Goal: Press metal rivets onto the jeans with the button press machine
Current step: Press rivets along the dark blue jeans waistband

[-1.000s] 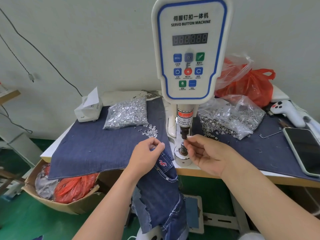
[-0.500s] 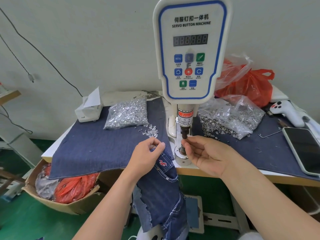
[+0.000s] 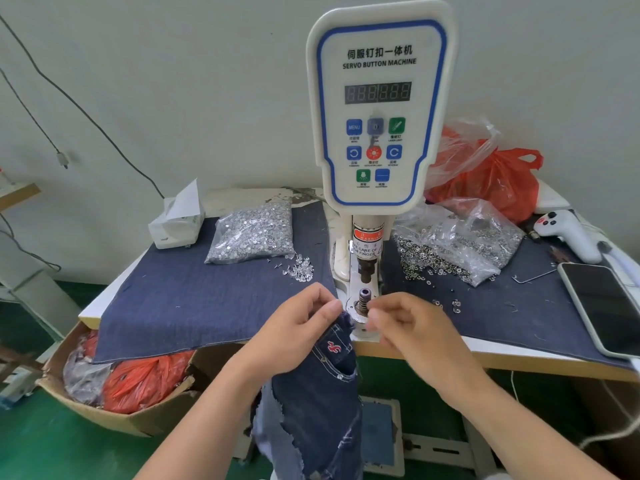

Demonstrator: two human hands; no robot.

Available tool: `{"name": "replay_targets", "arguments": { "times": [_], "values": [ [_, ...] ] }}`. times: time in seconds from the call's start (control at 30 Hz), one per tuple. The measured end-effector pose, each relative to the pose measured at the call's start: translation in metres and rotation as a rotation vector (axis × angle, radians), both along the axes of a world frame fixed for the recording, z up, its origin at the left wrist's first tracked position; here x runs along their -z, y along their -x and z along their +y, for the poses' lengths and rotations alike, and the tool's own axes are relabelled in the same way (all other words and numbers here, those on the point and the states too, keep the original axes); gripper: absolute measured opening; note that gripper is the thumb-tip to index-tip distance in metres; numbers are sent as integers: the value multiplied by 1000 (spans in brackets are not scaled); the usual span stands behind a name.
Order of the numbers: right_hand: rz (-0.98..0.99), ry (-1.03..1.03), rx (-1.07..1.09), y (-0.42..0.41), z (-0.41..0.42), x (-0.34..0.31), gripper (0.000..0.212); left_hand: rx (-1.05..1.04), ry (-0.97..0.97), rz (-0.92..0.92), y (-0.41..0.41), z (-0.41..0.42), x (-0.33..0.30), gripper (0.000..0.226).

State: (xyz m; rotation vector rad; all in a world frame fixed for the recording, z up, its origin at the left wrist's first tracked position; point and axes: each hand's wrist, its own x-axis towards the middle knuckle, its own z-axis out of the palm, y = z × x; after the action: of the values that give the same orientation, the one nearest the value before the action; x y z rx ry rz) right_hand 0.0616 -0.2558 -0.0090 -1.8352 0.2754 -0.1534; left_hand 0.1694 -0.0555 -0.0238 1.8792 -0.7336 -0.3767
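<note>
Jeans (image 3: 320, 386): we see dark blue denim with white stitching, a red emblem and frayed patches, hanging off the table's front edge below the machine (image 3: 375, 109).
Left hand (image 3: 294, 327): pinches the jeans' top edge.
Right hand (image 3: 410, 327): fingers curled beside the spring post (image 3: 363, 299); contents unclear.

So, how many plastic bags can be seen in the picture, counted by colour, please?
Clear bags on the table: 3, one of rivets, one of ring parts, one empty over the red one.
Red bags: 2, one on the table, one in the cardboard box.
Grey bags: 1, in the box.
Total: 6
</note>
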Motion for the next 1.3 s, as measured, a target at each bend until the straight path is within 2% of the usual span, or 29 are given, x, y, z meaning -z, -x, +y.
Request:
{"name": "replay_targets", "arguments": {
  "times": [0.07, 0.17, 0.27, 0.33, 0.47, 0.53, 0.63, 0.67, 0.77, 0.9, 1.0, 1.03, 1.1, 1.13, 1.2, 1.23, 1.3],
  "values": [
    [-6, 200, -150, 4, 1, 3, 20, 39, 166, 162, 12, -2, -2, 25],
    [12, 230, -241, 3, -4, 5, 27, 7, 428, 398, 21, -2, -3, 30],
    [11, 237, -328, 5, -13, 3, 23, 7, 621, 528, 22, 2, -4, 33],
    [23, 230, -411, 5, -19, 0, 12, 25, 651, 569, 23, 5, -3, 31],
    [8, 34, -317, 1, -38, -9, 19, -56, 598, 602, 25, 11, -3, 27],
    [40, 85, -371, 2, -39, -4, 22, -46, 637, 608, 30, 11, -4, 25],
    [36, 157, -519, 8, -20, 9, 60, 143, 688, 637, 39, 0, -10, 24],
    [11, 152, -530, 10, -16, 13, 60, 183, 696, 642, 41, -4, -12, 23],
    [-30, 128, -512, 8, -22, 14, 29, 147, 699, 627, 39, -6, -12, 24],
    [-93, 219, -449, 5, -38, 7, 33, 46, 628, 535, 29, 5, 2, 16],
    [62, 282, -437, -4, -51, 3, 35, -24, 530, 452, 23, 11, 13, 17],
    [128, 319, -444, -8, -55, 1, 39, -46, 459, 394, 21, 13, 16, 19],
    [160, 424, -470, -14, -59, -1, 56, -25, 199, 204, 17, 18, 18, 19],
    [151, 451, -476, -16, -61, -1, 55, 14, 39, 115, 13, 19, 16, 20],
    [117, 429, -472, -20, -62, -1, 34, 8, -171, -43, 3, 20, 10, 23],
    [108, 416, -474, -21, -63, 0, 25, -87, -205, -149, -6, 20, 8, 27],
    [118, 400, -480, -22, -63, 4, 14, -416, -252, -338, -29, 18, 4, 28]
  ]
}}
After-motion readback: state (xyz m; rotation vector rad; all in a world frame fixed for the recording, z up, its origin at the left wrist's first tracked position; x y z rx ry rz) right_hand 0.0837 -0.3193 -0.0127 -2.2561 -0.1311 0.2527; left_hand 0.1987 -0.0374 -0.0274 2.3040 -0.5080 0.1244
